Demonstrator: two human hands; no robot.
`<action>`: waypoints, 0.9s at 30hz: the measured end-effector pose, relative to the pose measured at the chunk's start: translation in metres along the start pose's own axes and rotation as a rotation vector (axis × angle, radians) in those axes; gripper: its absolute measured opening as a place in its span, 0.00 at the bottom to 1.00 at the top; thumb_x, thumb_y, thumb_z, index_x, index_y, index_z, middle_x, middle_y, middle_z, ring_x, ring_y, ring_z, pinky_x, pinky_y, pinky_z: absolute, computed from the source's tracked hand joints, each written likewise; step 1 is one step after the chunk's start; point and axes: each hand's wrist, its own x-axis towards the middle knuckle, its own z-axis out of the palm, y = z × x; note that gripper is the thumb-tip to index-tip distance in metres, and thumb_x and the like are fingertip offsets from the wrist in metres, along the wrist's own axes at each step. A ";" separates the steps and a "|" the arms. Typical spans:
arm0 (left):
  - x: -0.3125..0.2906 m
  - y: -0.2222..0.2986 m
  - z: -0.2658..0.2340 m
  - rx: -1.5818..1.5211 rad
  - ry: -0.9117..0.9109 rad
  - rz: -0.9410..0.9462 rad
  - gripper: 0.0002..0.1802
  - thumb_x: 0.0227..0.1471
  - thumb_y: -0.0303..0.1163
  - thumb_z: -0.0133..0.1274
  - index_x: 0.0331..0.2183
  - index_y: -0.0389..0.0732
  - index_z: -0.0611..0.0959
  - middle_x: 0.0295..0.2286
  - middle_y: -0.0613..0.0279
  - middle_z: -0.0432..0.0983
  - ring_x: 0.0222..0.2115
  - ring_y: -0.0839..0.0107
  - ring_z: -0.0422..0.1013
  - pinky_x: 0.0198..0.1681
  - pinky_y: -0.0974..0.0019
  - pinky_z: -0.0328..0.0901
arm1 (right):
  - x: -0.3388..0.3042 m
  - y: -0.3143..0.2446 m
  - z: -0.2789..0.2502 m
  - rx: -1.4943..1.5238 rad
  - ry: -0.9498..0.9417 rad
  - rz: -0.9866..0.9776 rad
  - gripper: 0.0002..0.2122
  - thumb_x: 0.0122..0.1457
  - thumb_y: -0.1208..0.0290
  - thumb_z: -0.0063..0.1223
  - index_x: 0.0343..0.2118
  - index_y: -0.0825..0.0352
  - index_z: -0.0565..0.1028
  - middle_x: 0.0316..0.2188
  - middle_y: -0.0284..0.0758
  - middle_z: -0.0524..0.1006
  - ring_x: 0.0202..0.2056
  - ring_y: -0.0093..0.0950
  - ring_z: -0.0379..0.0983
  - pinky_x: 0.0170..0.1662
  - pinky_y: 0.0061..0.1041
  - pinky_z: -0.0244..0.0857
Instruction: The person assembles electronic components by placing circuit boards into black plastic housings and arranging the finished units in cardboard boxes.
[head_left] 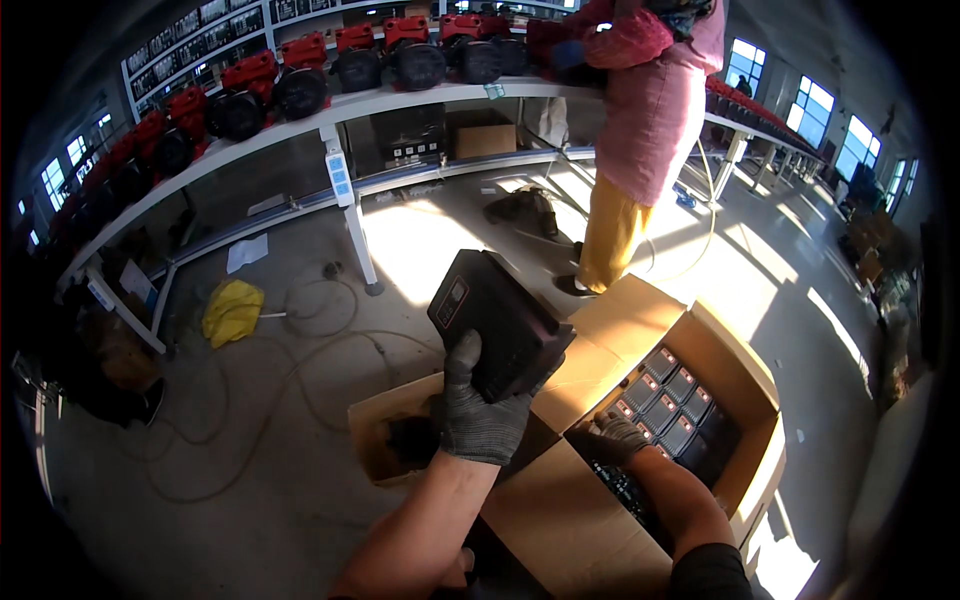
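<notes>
My left hand (484,420), in a grey knit glove, is closed on a black box-shaped unit (490,310) with a red-edged label. It is raised and tilted above the floor, left of a large open carton (755,440). Inside that carton, black units (662,412) with similar labels stand in rows. My right hand (622,438), also gloved, reaches into the carton at the near left end of these rows. Its bent fingers grip at a black unit there, and the fingertips are partly hidden. Darker contents (618,485) show in the carton beside my right wrist.
A smaller open carton (368,440) with something dark inside stands beneath my left hand. Ahead runs a long bench (395,100) lined with red-and-black machines (415,60). A co-worker in pink (650,130) stands there. A hose (300,370) and yellow cloth (232,312) lie on the floor.
</notes>
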 end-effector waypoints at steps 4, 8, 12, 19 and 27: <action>0.008 -0.004 -0.002 -0.057 -0.023 -0.043 0.45 0.49 0.48 0.65 0.62 0.40 0.66 0.55 0.48 0.71 0.55 0.45 0.70 0.60 0.40 0.66 | -0.045 -0.009 -0.025 -0.309 0.099 -0.069 0.26 0.60 0.51 0.51 0.54 0.67 0.71 0.48 0.44 0.75 0.53 0.43 0.71 0.58 0.44 0.61; 0.001 0.002 0.001 -0.095 -0.029 -0.049 0.44 0.48 0.46 0.65 0.61 0.41 0.67 0.55 0.50 0.71 0.54 0.49 0.71 0.59 0.41 0.67 | -0.101 -0.022 -0.029 1.078 0.274 -0.089 0.25 0.58 0.50 0.59 0.51 0.64 0.71 0.45 0.34 0.76 0.47 0.33 0.75 0.47 0.35 0.71; 0.006 -0.018 -0.002 0.033 -0.162 -0.055 0.43 0.47 0.43 0.67 0.60 0.42 0.68 0.53 0.53 0.73 0.53 0.56 0.73 0.57 0.47 0.70 | -0.150 -0.028 -0.075 1.525 0.260 -0.221 0.34 0.60 0.40 0.54 0.58 0.66 0.69 0.47 0.38 0.77 0.45 0.30 0.77 0.45 0.31 0.73; -0.040 -0.047 0.011 0.098 -0.347 -0.299 0.51 0.44 0.40 0.71 0.64 0.45 0.62 0.59 0.61 0.67 0.60 0.65 0.66 0.62 0.57 0.65 | -0.200 -0.173 -0.174 1.219 0.495 -0.384 0.35 0.60 0.39 0.54 0.57 0.69 0.70 0.47 0.37 0.77 0.46 0.27 0.75 0.46 0.29 0.71; -0.040 -0.046 0.015 0.068 -0.539 -0.260 0.48 0.50 0.46 0.66 0.66 0.47 0.61 0.59 0.60 0.66 0.59 0.64 0.66 0.64 0.56 0.63 | -0.199 -0.203 -0.197 1.009 0.504 -0.170 0.29 0.69 0.46 0.42 0.55 0.72 0.73 0.38 0.44 0.78 0.35 0.31 0.81 0.28 0.29 0.75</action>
